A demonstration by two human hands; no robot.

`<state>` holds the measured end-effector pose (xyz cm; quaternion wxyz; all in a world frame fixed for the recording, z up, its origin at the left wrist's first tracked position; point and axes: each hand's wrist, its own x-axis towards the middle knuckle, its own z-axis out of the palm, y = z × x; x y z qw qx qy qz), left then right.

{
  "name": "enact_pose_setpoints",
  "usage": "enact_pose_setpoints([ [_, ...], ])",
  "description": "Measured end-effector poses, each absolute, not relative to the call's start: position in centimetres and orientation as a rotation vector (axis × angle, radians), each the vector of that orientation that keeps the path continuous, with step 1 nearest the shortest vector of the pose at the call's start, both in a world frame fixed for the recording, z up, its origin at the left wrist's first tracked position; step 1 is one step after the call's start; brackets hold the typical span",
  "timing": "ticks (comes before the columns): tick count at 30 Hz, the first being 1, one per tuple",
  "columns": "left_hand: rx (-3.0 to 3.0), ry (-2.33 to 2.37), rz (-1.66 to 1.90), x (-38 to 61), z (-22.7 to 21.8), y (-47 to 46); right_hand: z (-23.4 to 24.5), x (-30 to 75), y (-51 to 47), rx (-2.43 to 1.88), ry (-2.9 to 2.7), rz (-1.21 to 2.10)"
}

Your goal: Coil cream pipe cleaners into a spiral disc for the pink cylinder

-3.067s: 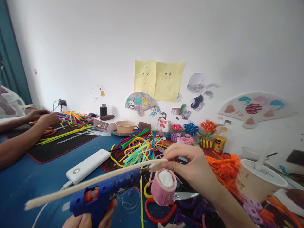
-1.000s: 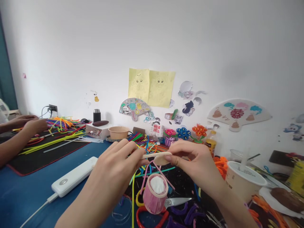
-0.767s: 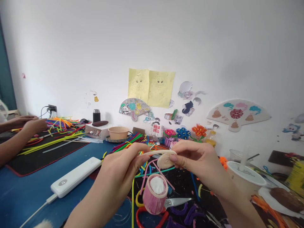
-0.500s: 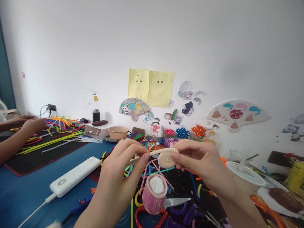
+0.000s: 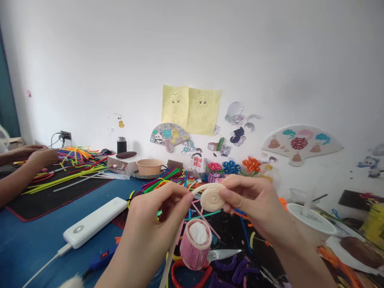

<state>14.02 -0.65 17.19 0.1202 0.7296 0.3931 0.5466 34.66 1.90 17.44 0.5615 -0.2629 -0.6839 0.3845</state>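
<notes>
My right hand (image 5: 249, 196) pinches a flat cream spiral coil (image 5: 211, 199), which looks wound from a fuzzy pipe cleaner. From the coil's top a loose cream strand runs left into my left hand (image 5: 163, 212), closed on it between thumb and forefinger. The strand's tail hangs down below that hand. Beneath the coil stands a small pink ribbed pot (image 5: 195, 252) with white stuffing (image 5: 198, 233) in its mouth. Scissors with red handles (image 5: 190, 276) lie partly behind and under the pot.
A blue glue gun (image 5: 103, 256) and a white power bank (image 5: 95, 222) with a cable lie at left. Another person's hands (image 5: 42, 156) work near bundled pipe cleaners (image 5: 76, 154). A lidded cup (image 5: 312, 220) stands at right. Pipe-cleaner flowers (image 5: 231, 168) line the wall.
The coil has turned more face-on between my hands. My left hand has shifted slightly right along the strand, whose tail now hangs lower in front of the table.
</notes>
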Motion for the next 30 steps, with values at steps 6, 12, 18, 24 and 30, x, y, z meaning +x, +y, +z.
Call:
enact_pose_setpoints([
  [6,2.025,1.107,1.671,14.5,16.3,-0.5,17.1,34.1,2.0,-0.667,-1.528,0.905],
  [12,1.914,1.022,1.684,15.0,15.5,-0.3,16.8,33.5,2.0,-0.658,-1.488,0.875],
  [18,1.930,1.037,1.783,15.5,15.3,-0.3,16.7,33.1,1.6,-0.664,-1.468,0.794],
  [24,1.843,0.968,1.822,15.8,15.3,-0.4,16.8,32.7,1.4,-0.639,-1.429,0.808],
  [30,1.747,0.942,1.814,15.9,15.7,-0.2,16.7,32.5,1.4,-0.582,-1.383,0.995],
])
